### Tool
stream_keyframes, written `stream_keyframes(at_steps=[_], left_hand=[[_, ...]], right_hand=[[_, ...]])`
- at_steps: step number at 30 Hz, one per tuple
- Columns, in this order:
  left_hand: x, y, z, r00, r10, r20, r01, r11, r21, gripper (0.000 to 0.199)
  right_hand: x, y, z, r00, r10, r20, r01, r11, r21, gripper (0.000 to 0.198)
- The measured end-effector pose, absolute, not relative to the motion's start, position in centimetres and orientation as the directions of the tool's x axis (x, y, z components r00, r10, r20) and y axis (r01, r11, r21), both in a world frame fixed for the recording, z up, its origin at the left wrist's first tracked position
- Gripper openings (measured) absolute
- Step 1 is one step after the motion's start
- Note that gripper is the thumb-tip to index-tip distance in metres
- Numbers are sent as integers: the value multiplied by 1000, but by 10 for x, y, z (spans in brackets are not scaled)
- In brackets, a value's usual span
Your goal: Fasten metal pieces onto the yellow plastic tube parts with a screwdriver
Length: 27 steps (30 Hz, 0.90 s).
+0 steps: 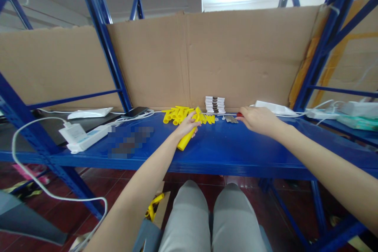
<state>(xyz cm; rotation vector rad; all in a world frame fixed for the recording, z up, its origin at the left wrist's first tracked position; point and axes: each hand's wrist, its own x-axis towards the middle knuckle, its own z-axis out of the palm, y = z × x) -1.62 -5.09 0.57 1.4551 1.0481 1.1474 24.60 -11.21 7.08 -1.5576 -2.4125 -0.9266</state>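
My left hand (189,124) is closed round a yellow plastic tube (185,141), which slants with its wide end toward me. My right hand (256,120) grips a red-handled screwdriver (239,115). Its thin shaft points left toward the top of the held tube; whether the tip touches is too small to tell. Left of the left hand lies a pile of yellow tubes (174,116). Small yellow pieces (210,119) lie between my hands. Beside the right hand are small grey metal pieces (232,119). Behind them stands a stack of white-and-dark bundles (215,105).
A cardboard sheet (236,55) stands behind the blue shelf (224,149). On the left are a white power strip (91,138), a plugged charger (73,132) and a dark phone (137,112). A white box (276,108) lies at the right. Below, a carton (162,209) holds yellow tubes.
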Motion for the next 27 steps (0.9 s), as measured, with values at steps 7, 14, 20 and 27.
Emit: stream_keyframes(at_steps=[7,14,20,27], left_hand=[[-19,-45,4,185,968,172,60,-186,981,74],[-20,-46,4,189,961,202,76,-220,973,70],[-19,-48,4,161,969,189,75,-203,976,67],[-19,-47,4,150,974,169,71,-182,981,70]], right_hand=[[240,-117,63,-426,787,445,883,254,395,32],[237,-122,65,-418,802,428,886,254,388,34],[243,-114,72,-402,846,349,888,268,374,39],[256,-95,81,-431,865,259,900,388,202,36]])
